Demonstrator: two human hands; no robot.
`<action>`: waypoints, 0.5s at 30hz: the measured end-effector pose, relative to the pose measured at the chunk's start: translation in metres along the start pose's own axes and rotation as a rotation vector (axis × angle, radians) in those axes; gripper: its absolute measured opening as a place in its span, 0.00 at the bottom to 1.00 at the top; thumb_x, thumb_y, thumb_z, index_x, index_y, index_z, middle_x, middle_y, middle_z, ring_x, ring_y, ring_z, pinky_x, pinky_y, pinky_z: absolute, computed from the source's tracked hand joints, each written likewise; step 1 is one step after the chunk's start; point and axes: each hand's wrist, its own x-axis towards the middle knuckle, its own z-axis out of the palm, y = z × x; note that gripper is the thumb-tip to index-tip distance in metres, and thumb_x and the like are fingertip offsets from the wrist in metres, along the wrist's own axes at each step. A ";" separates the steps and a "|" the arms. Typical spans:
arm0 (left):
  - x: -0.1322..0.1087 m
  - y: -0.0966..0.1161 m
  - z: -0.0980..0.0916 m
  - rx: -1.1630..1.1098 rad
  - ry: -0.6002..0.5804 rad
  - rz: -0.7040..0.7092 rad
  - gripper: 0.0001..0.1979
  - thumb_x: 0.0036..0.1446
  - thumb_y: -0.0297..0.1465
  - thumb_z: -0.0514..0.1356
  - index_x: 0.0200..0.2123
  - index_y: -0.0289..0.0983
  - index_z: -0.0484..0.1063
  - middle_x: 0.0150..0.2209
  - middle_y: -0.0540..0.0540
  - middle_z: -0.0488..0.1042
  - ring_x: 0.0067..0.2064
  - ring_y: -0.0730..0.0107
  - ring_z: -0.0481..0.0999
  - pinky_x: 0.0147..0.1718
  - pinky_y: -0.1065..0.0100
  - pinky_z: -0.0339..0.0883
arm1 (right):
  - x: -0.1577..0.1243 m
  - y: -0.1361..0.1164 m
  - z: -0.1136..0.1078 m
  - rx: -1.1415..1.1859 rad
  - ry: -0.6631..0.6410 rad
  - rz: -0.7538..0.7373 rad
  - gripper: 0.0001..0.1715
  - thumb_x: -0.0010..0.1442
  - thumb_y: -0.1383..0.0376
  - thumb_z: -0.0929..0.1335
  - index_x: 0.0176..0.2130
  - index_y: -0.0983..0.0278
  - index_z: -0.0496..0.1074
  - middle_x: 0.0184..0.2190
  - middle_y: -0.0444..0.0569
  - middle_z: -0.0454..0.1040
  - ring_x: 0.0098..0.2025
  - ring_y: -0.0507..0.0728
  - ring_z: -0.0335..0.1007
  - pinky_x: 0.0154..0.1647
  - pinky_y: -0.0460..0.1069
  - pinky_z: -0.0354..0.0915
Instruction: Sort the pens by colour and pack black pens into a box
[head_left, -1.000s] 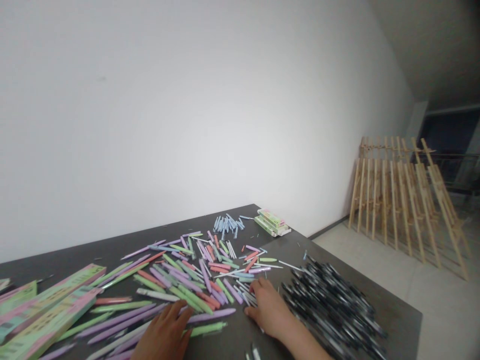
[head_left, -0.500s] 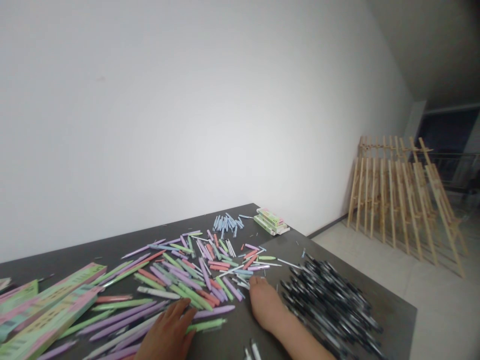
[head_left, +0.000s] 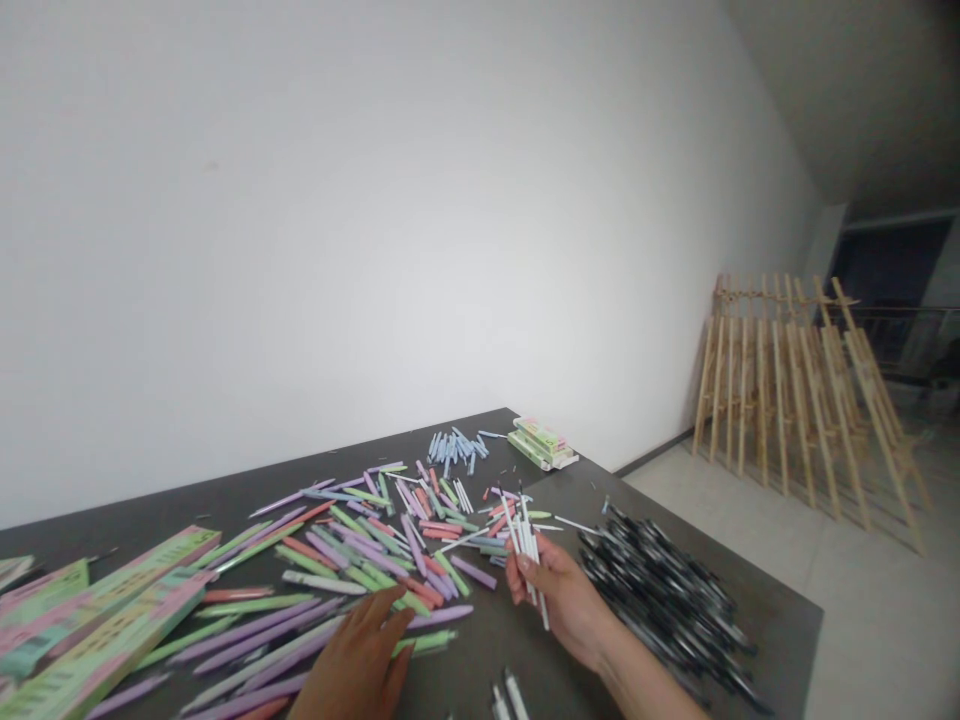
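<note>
Several thin white pen refills [head_left: 525,550] with narrow tips are bunched in my right hand [head_left: 559,585], raised a little above the table between the coloured pile and the black pens. My left hand [head_left: 360,645] lies palm down at the near edge of the pile of coloured pens [head_left: 390,545], its fingers slightly apart. A light green pen [head_left: 427,642] and a purple pen [head_left: 441,616] lie by its fingertips. Closer to me, two white pens [head_left: 514,695] are partly cut off by the lower edge of the view.
Black pens [head_left: 667,600] are heaped on the right of the dark table [head_left: 795,620]. Long pastel boxes [head_left: 112,640] lie at the left, smaller boxes [head_left: 541,445] at the far corner. Light blue pen parts [head_left: 454,447] sit near the wall. Wooden easels [head_left: 795,400] stand beyond.
My right hand has lifted from the table and turned, bringing up white refills in its fingers. My left hand has shifted slightly right across the pens.
</note>
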 end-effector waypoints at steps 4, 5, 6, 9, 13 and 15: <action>-0.001 0.003 0.000 -0.007 -0.023 0.007 0.20 0.56 0.30 0.47 0.51 0.43 0.69 0.57 0.43 0.67 0.58 0.59 0.64 0.58 0.52 0.57 | -0.032 0.006 -0.013 -0.038 0.205 -0.073 0.17 0.55 0.52 0.68 0.35 0.63 0.68 0.26 0.43 0.65 0.29 0.51 0.60 0.34 0.47 0.58; -0.001 0.003 0.000 -0.012 -0.034 0.007 0.21 0.56 0.30 0.47 0.51 0.43 0.69 0.57 0.43 0.67 0.58 0.59 0.64 0.58 0.52 0.57 | -0.041 0.012 -0.019 -0.073 0.271 -0.088 0.17 0.56 0.51 0.67 0.34 0.62 0.68 0.26 0.43 0.65 0.30 0.51 0.60 0.35 0.47 0.58; -0.001 0.004 0.000 -0.018 -0.045 0.006 0.21 0.56 0.29 0.47 0.51 0.43 0.69 0.57 0.43 0.67 0.59 0.59 0.64 0.58 0.52 0.56 | -0.050 0.017 -0.025 -0.119 0.329 -0.097 0.17 0.57 0.50 0.66 0.34 0.62 0.68 0.26 0.42 0.65 0.30 0.52 0.60 0.35 0.47 0.58; -0.001 0.003 0.000 -0.034 -0.064 0.006 0.21 0.56 0.30 0.48 0.51 0.43 0.69 0.57 0.43 0.67 0.59 0.60 0.63 0.59 0.52 0.55 | -0.070 0.030 -0.040 -0.305 0.394 -0.101 0.18 0.58 0.49 0.64 0.32 0.61 0.67 0.27 0.43 0.66 0.32 0.53 0.61 0.37 0.47 0.58; -0.001 0.001 0.002 -0.024 -0.067 -0.009 0.21 0.56 0.29 0.47 0.50 0.42 0.70 0.56 0.43 0.67 0.58 0.60 0.64 0.59 0.52 0.55 | -0.079 0.032 -0.044 -0.388 0.317 -0.120 0.18 0.59 0.48 0.63 0.35 0.60 0.67 0.32 0.47 0.70 0.38 0.56 0.64 0.44 0.49 0.59; -0.001 0.000 0.002 -0.019 -0.075 -0.019 0.21 0.56 0.29 0.48 0.50 0.42 0.70 0.56 0.42 0.68 0.58 0.59 0.64 0.59 0.52 0.55 | -0.079 0.032 -0.043 -0.350 0.301 -0.121 0.20 0.58 0.47 0.63 0.35 0.60 0.66 0.32 0.47 0.70 0.39 0.56 0.65 0.45 0.50 0.60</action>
